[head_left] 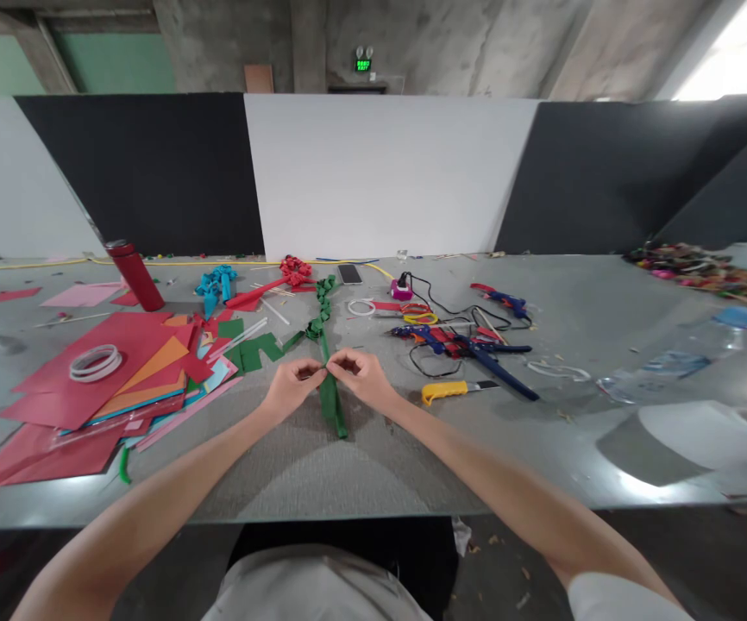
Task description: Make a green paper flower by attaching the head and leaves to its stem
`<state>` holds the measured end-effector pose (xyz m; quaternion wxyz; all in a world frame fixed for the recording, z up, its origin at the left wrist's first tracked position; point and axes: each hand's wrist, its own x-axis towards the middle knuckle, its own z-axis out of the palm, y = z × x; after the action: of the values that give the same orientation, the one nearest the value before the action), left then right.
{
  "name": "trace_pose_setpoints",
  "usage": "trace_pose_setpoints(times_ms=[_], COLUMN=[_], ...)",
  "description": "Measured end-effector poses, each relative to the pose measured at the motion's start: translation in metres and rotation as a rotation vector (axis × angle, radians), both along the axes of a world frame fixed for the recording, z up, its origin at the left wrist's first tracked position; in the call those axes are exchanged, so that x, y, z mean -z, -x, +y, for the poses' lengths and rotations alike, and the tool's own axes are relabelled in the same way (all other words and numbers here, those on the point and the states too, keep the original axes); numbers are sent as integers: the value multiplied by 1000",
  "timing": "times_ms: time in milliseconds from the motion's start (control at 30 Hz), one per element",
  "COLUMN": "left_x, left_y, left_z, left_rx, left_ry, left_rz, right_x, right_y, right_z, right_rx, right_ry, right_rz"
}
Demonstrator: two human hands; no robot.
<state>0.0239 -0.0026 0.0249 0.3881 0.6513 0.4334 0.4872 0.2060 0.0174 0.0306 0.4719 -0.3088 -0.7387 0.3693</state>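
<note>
A green paper piece with a long stem and curled green clusters above lies upright in view near the middle of the table. My left hand pinches the stem from the left. From the right, my right hand pinches it at nearly the same spot, the fingertips of both hands almost touching. Below the fingers hangs the broader folded green part, its lower end near the table. Green paper scraps lie to the left of my left hand.
Left are stacked coloured papers, tape rolls and a red bottle. Right are a yellow-handled knife, glue guns with cables, yellow scissors, a plastic bottle and a white roll.
</note>
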Motion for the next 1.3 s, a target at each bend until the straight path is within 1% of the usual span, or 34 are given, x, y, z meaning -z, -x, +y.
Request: trace_pose_setpoints(times_ms=[167, 333, 500, 700, 833, 1100, 1300], left_x=[0, -6, -10, -12, -9, 4, 3], left_y=[-1, 0, 3, 3, 3, 4, 5], left_z=[0, -3, -4, -7, -6, 0, 0], left_rx=[26, 5, -36, -42, -46, -50, -49], left_ry=[57, 29, -37, -58, -68, -63, -56], left_rz=[-69, 5, 93, 107, 90, 51, 57], right_x=[-1, -1, -1, 0, 1, 4, 3], right_y=[1, 1, -1, -1, -1, -2, -1], right_z=[0, 0, 1, 2, 3, 4, 4], right_rx=[24, 11, -56, -60, -49, -28, -27], right_ry=[33, 47, 72, 74, 55, -6, -16], right_rz=[-9, -3, -13, -7, -23, -35, -46])
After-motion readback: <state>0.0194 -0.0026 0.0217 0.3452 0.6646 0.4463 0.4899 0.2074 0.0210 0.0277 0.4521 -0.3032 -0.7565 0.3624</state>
